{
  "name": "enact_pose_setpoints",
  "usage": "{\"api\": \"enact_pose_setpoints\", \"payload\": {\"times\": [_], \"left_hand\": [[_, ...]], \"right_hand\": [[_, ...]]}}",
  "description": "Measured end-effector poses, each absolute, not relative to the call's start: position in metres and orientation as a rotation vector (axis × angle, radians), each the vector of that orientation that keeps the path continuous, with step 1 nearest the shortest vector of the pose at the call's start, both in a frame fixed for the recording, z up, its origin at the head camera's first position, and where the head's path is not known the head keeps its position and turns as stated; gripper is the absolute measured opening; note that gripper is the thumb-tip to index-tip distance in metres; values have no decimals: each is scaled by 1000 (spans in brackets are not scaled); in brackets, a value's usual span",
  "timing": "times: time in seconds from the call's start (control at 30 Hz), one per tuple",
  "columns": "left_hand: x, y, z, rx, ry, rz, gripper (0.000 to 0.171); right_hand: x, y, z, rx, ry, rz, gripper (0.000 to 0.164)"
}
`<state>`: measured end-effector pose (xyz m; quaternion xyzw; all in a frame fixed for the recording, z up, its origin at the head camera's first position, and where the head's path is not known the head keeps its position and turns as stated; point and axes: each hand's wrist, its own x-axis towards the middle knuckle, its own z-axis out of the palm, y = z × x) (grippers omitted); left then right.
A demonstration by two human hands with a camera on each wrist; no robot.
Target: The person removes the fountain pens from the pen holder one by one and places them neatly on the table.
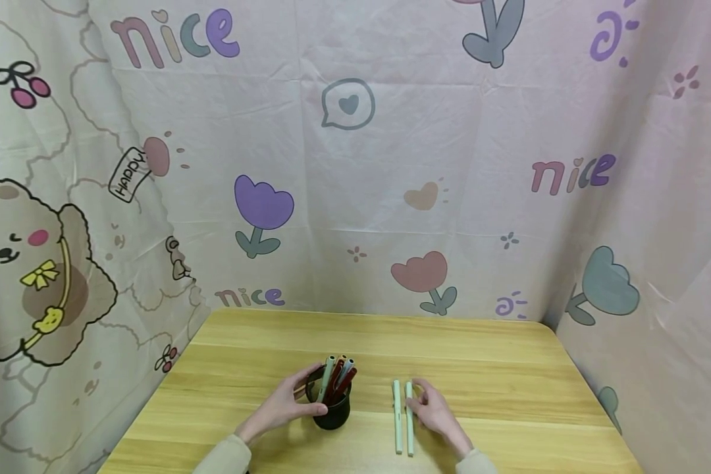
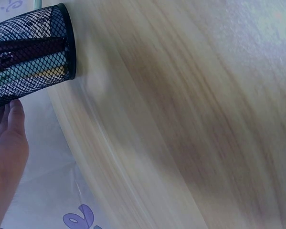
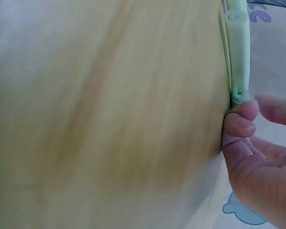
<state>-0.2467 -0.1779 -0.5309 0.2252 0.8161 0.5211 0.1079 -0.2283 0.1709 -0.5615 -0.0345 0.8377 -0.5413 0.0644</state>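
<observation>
My left hand (image 1: 284,401) holds a black mesh pen holder (image 1: 334,416), with the thumb across its front and the fingers round its far side. Several pens (image 1: 339,378) in dark red, pale green and other colours stand inside it. The mesh wall of the holder (image 2: 30,52) and part of the left hand (image 2: 6,152) show in the left wrist view. Two pale green pens lie side by side on the table, a left one (image 1: 397,418) and a right one (image 1: 410,428). My right hand (image 1: 435,411) touches the right pen from its right side; fingertips (image 3: 240,125) are at its end.
The wooden table (image 1: 261,342) has rounded back corners. Behind it and along both sides hangs a pale printed cloth (image 1: 355,197), close to the table's edges. Wood surface lies between the pen holder and the two pens.
</observation>
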Motion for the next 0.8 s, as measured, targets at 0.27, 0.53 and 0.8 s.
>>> {"api": "enact_pose_setpoints", "payload": {"times": [0.27,0.53,0.8], "left_hand": [[-247,-178,-530,652,2409,1524,89],[-246,-178,-529,667,2410,1520,88],[-246,-177,-530,664,2409,1527,87]], "right_hand": [[-229,167,-559,-44,2518,-1782,50],[-228,145,-538,-141,2466,-1993,35],[-227,111,-519,-427,2415,-1981,33]]}}
